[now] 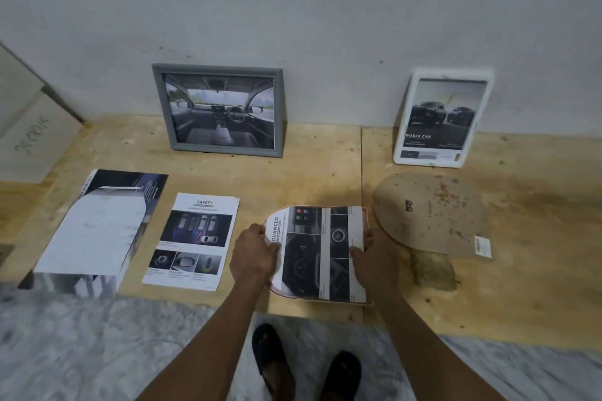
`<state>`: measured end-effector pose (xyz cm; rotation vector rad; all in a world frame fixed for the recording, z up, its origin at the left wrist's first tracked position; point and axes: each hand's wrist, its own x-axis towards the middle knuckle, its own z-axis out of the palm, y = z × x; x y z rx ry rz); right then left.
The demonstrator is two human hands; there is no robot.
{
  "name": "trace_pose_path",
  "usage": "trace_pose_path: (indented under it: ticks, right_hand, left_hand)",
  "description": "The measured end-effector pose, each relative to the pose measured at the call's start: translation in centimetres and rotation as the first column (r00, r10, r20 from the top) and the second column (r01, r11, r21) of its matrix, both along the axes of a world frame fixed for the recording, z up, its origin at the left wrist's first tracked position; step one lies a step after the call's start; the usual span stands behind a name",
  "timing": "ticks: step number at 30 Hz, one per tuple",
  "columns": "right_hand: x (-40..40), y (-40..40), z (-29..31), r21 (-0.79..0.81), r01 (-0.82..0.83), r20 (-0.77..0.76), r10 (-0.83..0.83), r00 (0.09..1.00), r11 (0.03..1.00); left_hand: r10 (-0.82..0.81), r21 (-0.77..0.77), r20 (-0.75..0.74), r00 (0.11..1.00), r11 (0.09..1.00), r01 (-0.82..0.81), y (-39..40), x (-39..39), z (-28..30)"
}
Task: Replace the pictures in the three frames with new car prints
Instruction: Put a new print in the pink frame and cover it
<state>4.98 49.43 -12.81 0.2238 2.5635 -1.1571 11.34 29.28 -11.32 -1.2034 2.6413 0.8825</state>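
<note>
You have the arch-topped car print with the "ADVANCED" heading (pixel 321 251) lying on the plywood board (pixel 293 172), laid over a pinkish arch-shaped frame (pixel 365 221) whose rim peeks out along its edges. Your left hand (pixel 255 254) pinches the print's curved end, thumb on top, and your right hand (pixel 374 257) grips its square end, fingertips curled onto the paper. That two-sided hold looks meant to line the print up with the frame's outline before the back goes on. The print shows dark dashboard panels split by pale strips, its rounded end cut to match the arch.

Just to the right lies the brown arch-shaped backing board (pixel 430 215), apart from the print, likely waiting to close this frame. Against the wall stand a grey rectangular frame with a car-interior picture (pixel 218 111) and a white frame with a two-car poster (pixel 441 117). Left of your hands lie the white "SAFETY" leaflet (pixel 192 241) and a larger glossy car brochure (pixel 97 231).
</note>
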Motion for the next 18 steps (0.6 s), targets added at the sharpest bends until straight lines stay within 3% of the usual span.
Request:
trace_pose_path:
  ticks: [4,10,18]
  right_hand:
    - [0.4,0.5,-0.4,0.218,-0.069,-0.067,0.085,0.994,0.973]
    - [1.5,1.5,-1.5,0.328,-0.380,-0.031,0.412,0.911,0.865]
    - [2.0,1.5,-1.5,0.324,-0.372,-0.047,0.408,0.912,0.870]
  left_hand:
    - [-0.103,-0.096,-0.028,0.994,0.990,0.100,-0.1,0.4,-0.7]
    - [-0.360,-0.040,0.099,0.928,0.930,0.366,-0.7,1.0,-2.4]
    - [-0.404,-0.054,0.124,0.906,0.909,0.413,-1.0,1.4,-2.6]
